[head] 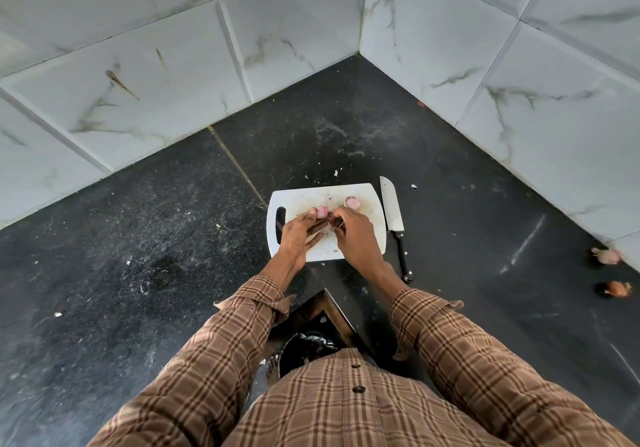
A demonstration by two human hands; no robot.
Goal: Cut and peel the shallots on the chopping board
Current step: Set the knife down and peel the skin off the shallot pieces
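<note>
While both hands [322, 235] meet, left fingertips pinch shallot [320, 212]

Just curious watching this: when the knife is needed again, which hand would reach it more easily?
Probably the right hand. The knife lies on the counter just off the chopping board's right edge, beside that hand, while the left hand holds the shallot.

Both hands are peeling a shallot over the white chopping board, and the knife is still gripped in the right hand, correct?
Not quite. The head view shows the knife lying on the counter beside the board's right edge, in neither hand. The left hand and right hand are working the shallot over the white chopping board.
</note>
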